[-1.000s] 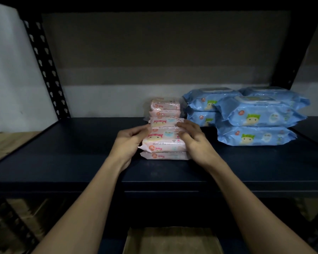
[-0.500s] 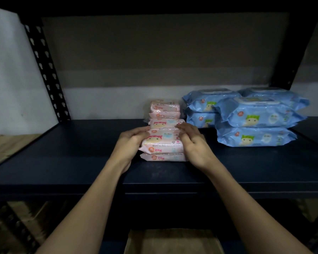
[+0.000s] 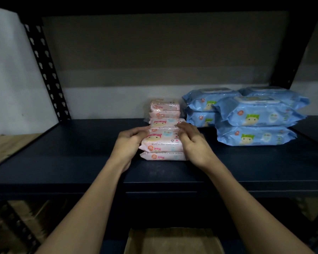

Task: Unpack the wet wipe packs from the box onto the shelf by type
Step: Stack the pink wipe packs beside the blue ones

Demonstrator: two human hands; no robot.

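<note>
On the dark navy metal shelf [image 3: 66,158], which pretty much fills the view, everything's sorted into two groups. Black slotted uprights [image 3: 44,70] hold it at the back corners, with a pale wall behind.

Biggest items are the blue wet wipe packs [image 3: 255,123] on the right side: four that I can see, in two stacks of two, one stack behind and a bit left of the other. Each has a cartoon face with a green cat-ear hat on the front, a small round orange sticker at the left and a pale flip lid on top. The print is too small and blurry to read, so no brand from me.

Just left of them, nearly touching the rear blue stack, are the smaller pink wet wipe packs [image 3: 163,114], stacked in a front pile and a back pile. Same style of cartoon face but with a red-pink hat, plus a round orange sticker with a number on it that I can't make out.

Both hands are on the front pink pile. The left hand [image 3: 129,142] has its fingers curled against the left end of the upper pack [image 3: 162,141], and the right hand [image 3: 193,143] grips the right end, fingers wrapped over the top edge. That pack sits on another pink one lying flat on the shelf.

Down at the bottom edge, below the shelf, an open cardboard box [image 3: 173,241] peeks in.
</note>
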